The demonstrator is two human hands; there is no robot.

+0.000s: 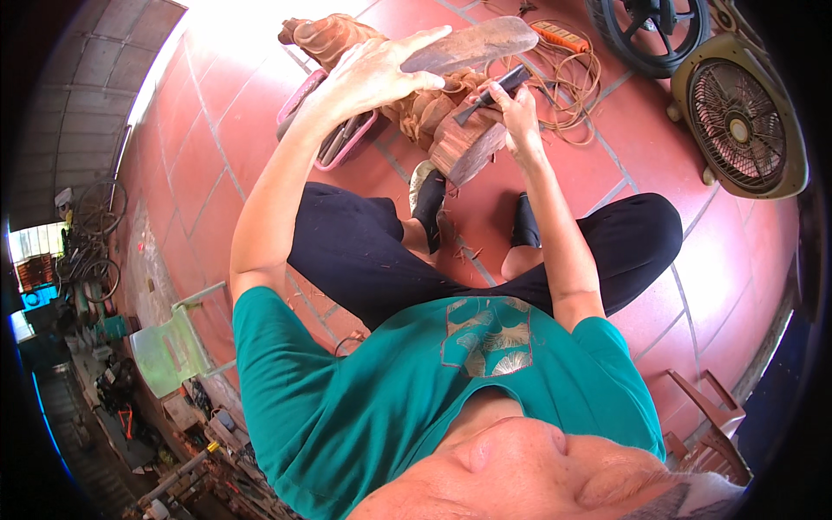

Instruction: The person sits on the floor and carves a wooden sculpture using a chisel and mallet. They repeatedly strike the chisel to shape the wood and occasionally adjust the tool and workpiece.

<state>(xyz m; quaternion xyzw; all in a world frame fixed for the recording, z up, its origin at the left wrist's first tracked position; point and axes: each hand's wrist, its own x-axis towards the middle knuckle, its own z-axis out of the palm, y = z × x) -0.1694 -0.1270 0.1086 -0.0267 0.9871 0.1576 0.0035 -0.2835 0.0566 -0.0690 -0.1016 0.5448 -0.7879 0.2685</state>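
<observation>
My left hand (371, 76) is at a flat, paddle-like wooden mallet (475, 45), which lies between its thumb and stretched fingers; the palm side is hidden. My right hand (518, 115) grips a chisel (512, 80) with a dark handle, its blade slanting down left to the wood. Below both hands lies a carved wooden piece (416, 117), long and brown, with rounded relief along its body and a flat cut end (475, 158) toward me. My feet, in dark footwear, rest on either side near that end.
Behind the carving stands a pink basket (329, 160) with tools. An orange power strip (561, 36) and coiled cord (581, 95) lie beyond my right hand. A box fan (737, 121) and a wheel (656, 35) stand at right. Wood chips (468, 253) dot the red tiles.
</observation>
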